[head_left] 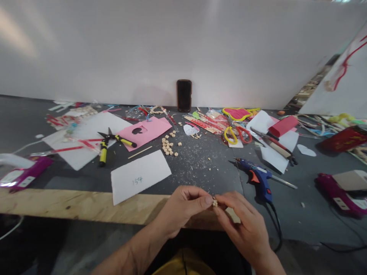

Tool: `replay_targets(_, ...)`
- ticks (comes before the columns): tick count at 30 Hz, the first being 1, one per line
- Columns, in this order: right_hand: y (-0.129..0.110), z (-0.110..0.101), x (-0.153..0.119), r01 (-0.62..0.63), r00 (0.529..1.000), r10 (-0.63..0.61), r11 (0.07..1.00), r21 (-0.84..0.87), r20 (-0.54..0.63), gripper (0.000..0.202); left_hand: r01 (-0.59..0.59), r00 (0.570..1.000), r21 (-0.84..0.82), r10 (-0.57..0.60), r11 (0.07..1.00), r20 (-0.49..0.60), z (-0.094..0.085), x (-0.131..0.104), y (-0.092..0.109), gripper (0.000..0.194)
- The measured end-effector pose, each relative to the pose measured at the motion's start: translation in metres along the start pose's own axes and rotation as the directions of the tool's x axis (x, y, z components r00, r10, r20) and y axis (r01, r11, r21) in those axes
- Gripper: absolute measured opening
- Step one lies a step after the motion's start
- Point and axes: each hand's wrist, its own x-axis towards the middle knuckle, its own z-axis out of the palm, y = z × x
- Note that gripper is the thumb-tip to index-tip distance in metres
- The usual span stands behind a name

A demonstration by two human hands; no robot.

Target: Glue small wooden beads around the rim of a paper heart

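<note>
My left hand (187,208) and my right hand (243,217) meet at the table's front edge. Between their fingertips is a small pale beaded piece (215,203), pinched from both sides. Farther back on the dark table lies a group of similar pale pieces (167,146). A white card marked 154 (140,176) rests to the left of my hands. Right of my hands, a blue glue gun (259,177) lies on its side, its cable running toward the front edge.
Yellow-handled pliers (103,151) and pink paper (156,131) lie at the left. A phone (184,95) leans on the white wall. Scissors (231,135), a red can (346,138) and purple devices (342,196) occupy the right side.
</note>
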Motion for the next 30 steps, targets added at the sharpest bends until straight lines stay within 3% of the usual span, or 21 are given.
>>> replay_targets(9,-0.0024,-0.0018,0.0015,0.029,1.000,-0.030,0.999,0.029,0.006,0.018,0.039,0.999,-0.012,-0.039,0.999,0.004,0.0001,0.0002,0.0008,0.026)
replay_targets(14,-0.0023,-0.0012,0.0010,0.022,1.000,-0.021,0.998,0.057,-0.013,0.018,-0.001,1.000,-0.018,0.001,1.000,-0.010,0.0037,0.0015,-0.0012,0.025)
replay_targets(21,0.0005,-0.0017,-0.0016,-0.052,0.999,0.052,0.995,0.085,0.008,0.021,-0.008,1.000,-0.048,0.007,0.999,-0.004,0.0036,0.0025,-0.0031,0.028)
replay_targets(27,-0.0006,-0.0022,0.0003,-0.041,0.999,0.040,0.996,0.084,0.017,0.018,-0.016,1.000,0.102,0.018,0.995,-0.014,-0.0002,0.0032,-0.0041,0.032)
replay_targets(30,0.0038,-0.0014,0.0002,-0.040,0.999,0.040,0.999,0.026,0.014,0.014,-0.079,0.996,0.275,0.085,0.958,-0.010,-0.0047,0.0036,-0.0012,0.031)
